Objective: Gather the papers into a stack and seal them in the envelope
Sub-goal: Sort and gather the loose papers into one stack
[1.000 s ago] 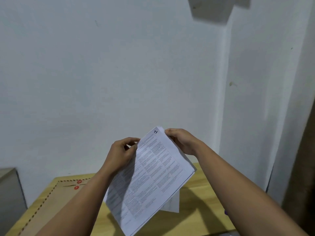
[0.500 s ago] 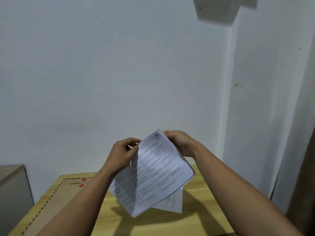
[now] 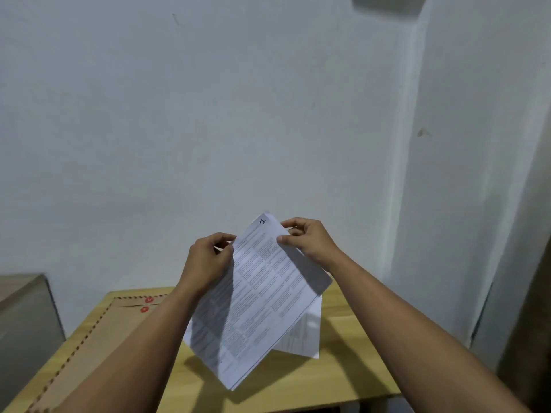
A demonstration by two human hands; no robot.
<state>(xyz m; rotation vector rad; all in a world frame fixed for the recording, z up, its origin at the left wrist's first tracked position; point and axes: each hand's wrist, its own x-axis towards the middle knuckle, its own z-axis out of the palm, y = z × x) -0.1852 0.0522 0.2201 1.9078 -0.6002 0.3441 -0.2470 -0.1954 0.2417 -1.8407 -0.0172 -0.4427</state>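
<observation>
Brown string-tie envelope (image 3: 98,332) laid flat on wooden worktop (image 3: 337,380), left | printed papers (image 3: 259,296) held tilted above worktop | top corners pinched by left hand (image 3: 208,260) and right hand (image 3: 307,239)

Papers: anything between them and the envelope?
Nothing visible. Both hands, left and right, hold the papers above the table; the envelope lies flat to the left, with the left forearm crossing over it.

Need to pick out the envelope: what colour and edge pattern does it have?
Brown kraft envelope with a dark dashed border and two red round clasps, seen in the head view.
</observation>
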